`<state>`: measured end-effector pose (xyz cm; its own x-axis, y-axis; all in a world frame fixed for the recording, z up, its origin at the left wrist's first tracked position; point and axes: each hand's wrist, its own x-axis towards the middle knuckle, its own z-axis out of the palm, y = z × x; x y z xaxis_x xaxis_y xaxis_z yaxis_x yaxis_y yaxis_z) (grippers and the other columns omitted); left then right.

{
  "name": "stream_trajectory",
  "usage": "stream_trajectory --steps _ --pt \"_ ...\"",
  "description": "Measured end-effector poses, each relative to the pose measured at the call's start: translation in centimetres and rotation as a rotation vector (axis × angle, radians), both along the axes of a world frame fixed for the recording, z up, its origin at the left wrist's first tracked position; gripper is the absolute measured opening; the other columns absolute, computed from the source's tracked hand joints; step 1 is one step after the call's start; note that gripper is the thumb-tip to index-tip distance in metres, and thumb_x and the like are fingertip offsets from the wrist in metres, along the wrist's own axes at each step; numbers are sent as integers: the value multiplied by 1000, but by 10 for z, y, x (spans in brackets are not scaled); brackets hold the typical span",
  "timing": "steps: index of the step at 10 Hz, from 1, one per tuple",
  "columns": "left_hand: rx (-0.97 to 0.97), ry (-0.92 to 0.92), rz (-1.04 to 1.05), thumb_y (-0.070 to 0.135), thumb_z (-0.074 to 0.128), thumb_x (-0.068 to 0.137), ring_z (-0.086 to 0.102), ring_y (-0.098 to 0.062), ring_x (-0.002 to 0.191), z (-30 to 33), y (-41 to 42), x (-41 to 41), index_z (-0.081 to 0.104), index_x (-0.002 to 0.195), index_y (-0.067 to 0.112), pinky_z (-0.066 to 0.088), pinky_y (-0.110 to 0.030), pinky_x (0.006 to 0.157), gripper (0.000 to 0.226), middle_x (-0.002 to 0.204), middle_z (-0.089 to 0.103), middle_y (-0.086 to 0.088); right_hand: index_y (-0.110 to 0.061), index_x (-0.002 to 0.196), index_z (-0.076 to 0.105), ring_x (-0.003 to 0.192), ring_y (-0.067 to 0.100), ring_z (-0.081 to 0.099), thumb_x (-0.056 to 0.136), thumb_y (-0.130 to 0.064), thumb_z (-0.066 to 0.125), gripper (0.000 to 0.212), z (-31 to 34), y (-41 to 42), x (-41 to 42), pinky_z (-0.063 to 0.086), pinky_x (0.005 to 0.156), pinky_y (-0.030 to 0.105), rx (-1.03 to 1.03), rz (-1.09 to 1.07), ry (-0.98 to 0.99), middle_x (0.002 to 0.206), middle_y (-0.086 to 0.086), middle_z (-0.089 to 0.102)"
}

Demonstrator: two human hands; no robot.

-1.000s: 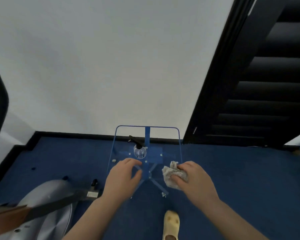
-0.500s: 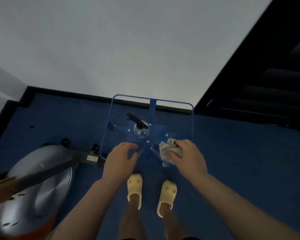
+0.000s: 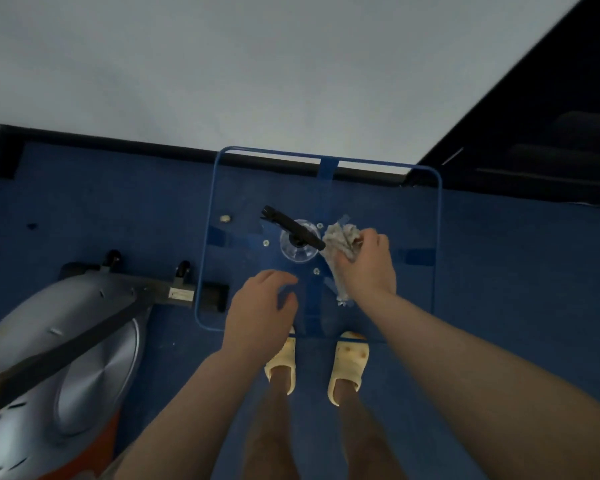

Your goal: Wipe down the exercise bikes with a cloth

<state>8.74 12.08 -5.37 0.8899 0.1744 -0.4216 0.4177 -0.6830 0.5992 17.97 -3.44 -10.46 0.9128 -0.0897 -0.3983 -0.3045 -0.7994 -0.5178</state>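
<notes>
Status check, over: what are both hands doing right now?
Right hand grips cloth on clear table. Left hand open, empty. Bike left, untouched.

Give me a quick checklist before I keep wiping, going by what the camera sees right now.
1. Cloth in hand: ok, the right hand grips the grey cloth.
2. Left hand free: ok, it holds nothing, fingers relaxed above the clear panel.
3. Black handle clear of the cloth: not ok, the cloth lies right against its near end.
4. Footing: ok, both yellow slippers stand flat on the blue carpet.
5. Exercise bike reachable: cannot tell, it sits to the left, partly out of view.
6. Cloth clean: cannot tell.
</notes>
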Motion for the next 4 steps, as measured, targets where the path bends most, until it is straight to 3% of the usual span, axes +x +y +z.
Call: stream_trajectory --steps 2,4 --pt "-8 -6 -62 21 56 90 51 -9 108 5 4 0 62 115 25 40 -24 90 26 120 59 10 -19 113 44 102 24 50 78 -39 69 48 4 -3 -4 48 74 40 -49 18 62 115 4 45" --pt "-5 -73 -91 21 55 90 51 -9 110 25 14 9 62 116 25 40 -25 92 27 120 59 9 -20 113 44 107 24 48 77 -38 71 48 27 -6 -9 46 76 39 -77 25 58 118 4 46"
